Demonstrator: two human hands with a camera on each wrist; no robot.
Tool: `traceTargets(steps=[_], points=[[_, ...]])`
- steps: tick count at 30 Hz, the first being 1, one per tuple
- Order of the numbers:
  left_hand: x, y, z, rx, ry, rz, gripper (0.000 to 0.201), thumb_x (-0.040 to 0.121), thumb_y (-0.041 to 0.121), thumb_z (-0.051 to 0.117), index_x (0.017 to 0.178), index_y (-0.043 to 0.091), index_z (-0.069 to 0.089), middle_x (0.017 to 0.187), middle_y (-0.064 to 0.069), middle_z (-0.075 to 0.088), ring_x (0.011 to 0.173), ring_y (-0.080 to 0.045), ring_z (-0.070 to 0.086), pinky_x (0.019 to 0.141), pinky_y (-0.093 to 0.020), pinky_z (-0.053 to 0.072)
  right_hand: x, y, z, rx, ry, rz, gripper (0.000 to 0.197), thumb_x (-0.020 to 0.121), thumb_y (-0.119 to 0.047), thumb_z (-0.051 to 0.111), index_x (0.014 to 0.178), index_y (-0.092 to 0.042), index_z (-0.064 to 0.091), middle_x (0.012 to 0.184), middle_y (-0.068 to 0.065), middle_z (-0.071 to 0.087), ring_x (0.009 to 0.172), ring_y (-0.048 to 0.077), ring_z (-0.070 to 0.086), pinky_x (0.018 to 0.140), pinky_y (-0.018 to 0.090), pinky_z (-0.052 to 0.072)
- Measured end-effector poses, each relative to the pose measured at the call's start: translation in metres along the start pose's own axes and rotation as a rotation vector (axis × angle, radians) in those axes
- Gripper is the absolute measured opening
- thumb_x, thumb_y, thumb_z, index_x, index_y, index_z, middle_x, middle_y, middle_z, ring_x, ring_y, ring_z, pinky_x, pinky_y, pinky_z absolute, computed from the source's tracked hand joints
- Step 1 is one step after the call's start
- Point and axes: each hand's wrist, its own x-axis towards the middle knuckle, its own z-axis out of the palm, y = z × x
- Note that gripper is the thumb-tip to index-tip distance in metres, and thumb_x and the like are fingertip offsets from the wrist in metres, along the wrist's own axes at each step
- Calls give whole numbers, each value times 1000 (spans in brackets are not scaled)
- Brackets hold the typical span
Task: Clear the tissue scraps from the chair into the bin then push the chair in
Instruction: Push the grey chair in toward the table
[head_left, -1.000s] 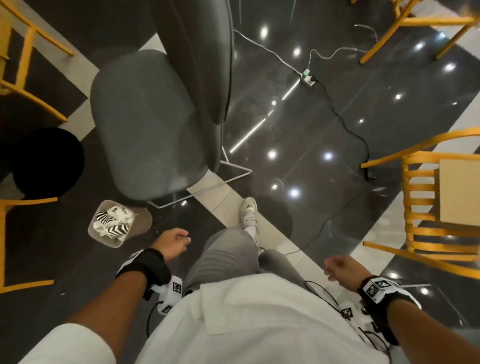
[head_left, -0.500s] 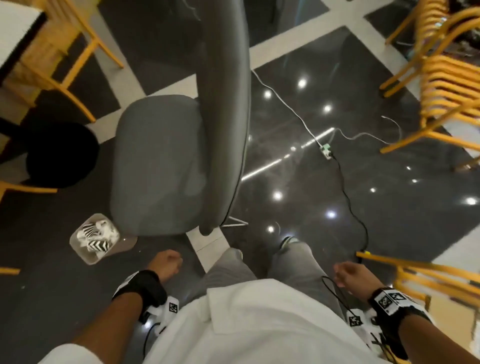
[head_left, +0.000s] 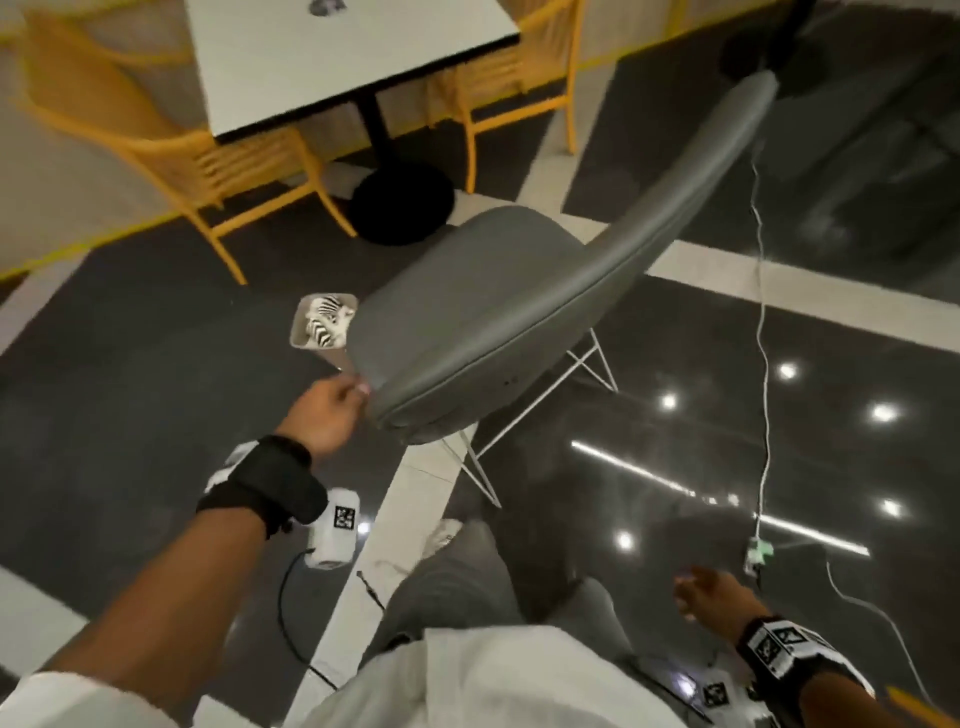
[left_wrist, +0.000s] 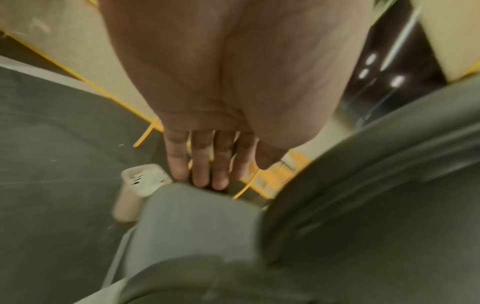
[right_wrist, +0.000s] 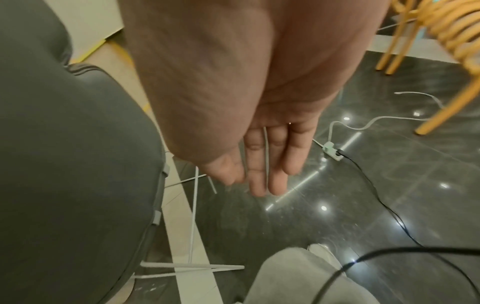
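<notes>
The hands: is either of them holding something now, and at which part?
Nothing is held. The left hand reaches open toward the grey chair backrest's edge; the right hand hangs open.

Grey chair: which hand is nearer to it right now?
Left. The left hand is at the near corner of the grey chair, fingers by the seat edge. The right hand hangs off to its right, over the dark floor, touching nothing.

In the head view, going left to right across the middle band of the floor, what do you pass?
The bin holding striped scraps → the grey chair → the chair's white wire legs → the white cable running down the dark floor.
</notes>
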Motion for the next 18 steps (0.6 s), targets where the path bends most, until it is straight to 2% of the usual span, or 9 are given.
traceTargets(steps=[2,4,6,8,10,11,12,15,18], points=[[-25,46,-15,-22,156,46,47,94,47,40,105,13,70,110,-10,72,107,-26,64,96,-39,46,30,10,-12,-94,-48,-59,24,87,-24,60,66,-16,69,73,11,75,81,34,73,81,45,57],[-48,102,-17,-80,267,139,46,99,47,39,102,12,69,105,-8,72,104,-26,63,94,-38,45,26,-17,-27,-164,-61,-146,24,84,-30,56,63,-27,67,72,0,70,78,28,71,84,42,57],[-58,151,-6,-44,294,237,43,103,43,37,82,15,63,84,-4,66,90,-28,61,85,-41,47,25,-43,-39,-178,-88,-286,30,91,-24,55,64,-34,63,74,-10,66,73,14,65,84,35,56],[-54,188,18,45,303,251,49,102,47,33,64,19,47,68,-2,54,81,-35,58,76,-44,47,11,-85,-62,-168,-125,-427,34,97,-19,58,68,-36,64,77,-11,66,80,14,67,85,31,53],[-42,212,43,167,307,219,53,98,55,25,68,20,50,76,-6,60,86,-39,61,79,-45,49,-20,-131,-96,-120,-133,-563,14,90,-38,68,79,-30,65,81,-9,68,85,14,68,89,33,54],[-35,221,53,242,308,186,57,97,58,21,74,19,56,83,-9,65,89,-39,62,81,-45,49,-33,-149,-114,-113,-89,-644,24,82,-48,74,82,-26,65,81,-6,70,81,13,67,88,34,55],[-29,229,60,302,314,154,61,96,58,18,80,18,61,90,-12,69,92,-40,63,83,-45,49,-45,-169,-133,-64,-49,-758,29,76,-46,78,85,-22,65,81,-4,71,78,12,67,85,34,56],[-13,243,70,365,342,92,67,96,56,17,92,13,67,103,-20,70,99,-42,64,84,-45,45,-78,-236,-189,-92,105,-1000,3,91,-22,65,92,-20,67,85,-6,72,76,6,67,76,23,55],[-3,247,71,395,349,68,65,95,53,14,90,12,65,104,-20,69,99,-42,63,81,-45,43,-85,-292,-245,-108,253,-1147,11,96,-27,61,104,-23,68,93,-12,70,84,-4,63,77,9,47]])
